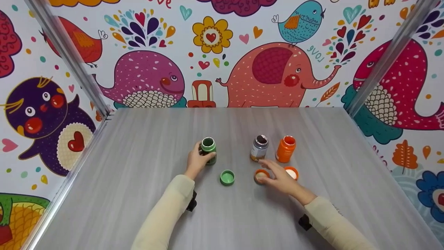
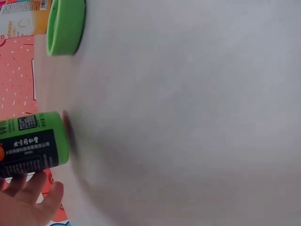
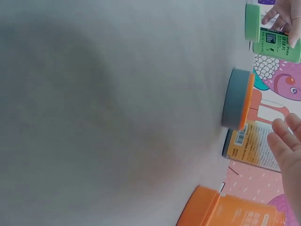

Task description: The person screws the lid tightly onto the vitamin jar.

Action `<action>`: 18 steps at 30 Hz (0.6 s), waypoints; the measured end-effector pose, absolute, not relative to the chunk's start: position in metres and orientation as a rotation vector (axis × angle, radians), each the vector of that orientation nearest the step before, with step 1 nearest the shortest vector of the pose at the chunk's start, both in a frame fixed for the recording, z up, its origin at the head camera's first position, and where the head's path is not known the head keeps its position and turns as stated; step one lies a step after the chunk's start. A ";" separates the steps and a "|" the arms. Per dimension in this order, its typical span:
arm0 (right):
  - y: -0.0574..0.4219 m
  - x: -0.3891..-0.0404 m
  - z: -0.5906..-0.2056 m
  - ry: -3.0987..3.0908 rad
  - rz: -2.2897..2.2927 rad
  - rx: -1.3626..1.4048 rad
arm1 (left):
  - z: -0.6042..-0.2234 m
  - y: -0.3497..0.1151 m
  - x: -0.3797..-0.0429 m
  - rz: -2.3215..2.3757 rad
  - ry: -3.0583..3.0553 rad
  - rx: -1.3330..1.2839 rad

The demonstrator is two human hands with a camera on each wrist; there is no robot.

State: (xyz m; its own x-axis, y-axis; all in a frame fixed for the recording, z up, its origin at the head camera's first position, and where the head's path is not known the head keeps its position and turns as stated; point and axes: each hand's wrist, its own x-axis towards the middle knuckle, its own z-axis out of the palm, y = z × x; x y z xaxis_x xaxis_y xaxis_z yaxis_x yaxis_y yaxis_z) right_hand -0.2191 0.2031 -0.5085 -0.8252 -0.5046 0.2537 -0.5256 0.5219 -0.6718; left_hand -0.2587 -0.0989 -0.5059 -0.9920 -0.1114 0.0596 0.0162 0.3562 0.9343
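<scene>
My left hand [image 1: 197, 162] grips an open green bottle [image 1: 211, 159] near its upper part, thumb in front and fingers round the far side. In the left wrist view the green bottle [image 2: 33, 143] shows a dark printed label. Its green cap [image 1: 227, 177] lies to the right, hollow side up. My right hand [image 1: 282, 180] holds nothing; its fingers spread over a grey cap with an orange rim [image 1: 257, 180]. Just beyond the fingertips stands an uncapped grey bottle [image 1: 258, 150] with a white and orange label. In the right wrist view the grey cap [image 3: 236, 100] sits apart from the fingers.
An uncapped orange bottle [image 1: 285, 151] stands right of the grey one. Its orange cap [image 1: 292, 172] lies in front, partly hidden by my right hand. Metal posts [image 1: 388, 59] and patterned walls bound the grey table [image 1: 121, 166].
</scene>
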 end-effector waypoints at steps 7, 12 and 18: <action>0.186 -0.224 -0.503 -2.647 1.357 0.954 | -0.511 -0.105 -0.256 -1.684 -2.521 0.072; 0.169 -0.226 -0.506 -2.602 1.443 1.013 | -0.514 -0.108 -0.255 -1.659 -2.532 0.092; 0.145 -0.225 -0.513 -2.606 1.326 1.076 | -0.517 -0.110 -0.256 -1.623 -2.541 0.088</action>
State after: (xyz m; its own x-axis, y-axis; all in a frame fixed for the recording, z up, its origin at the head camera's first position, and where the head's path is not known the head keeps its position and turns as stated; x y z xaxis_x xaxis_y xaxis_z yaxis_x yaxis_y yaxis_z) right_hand -0.2254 0.1453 -0.5126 -0.7611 -0.5668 0.3154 -0.5885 0.3992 -0.7030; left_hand -0.2559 -0.1096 -0.5169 -0.9905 -0.1158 0.0739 0.0183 0.4216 0.9066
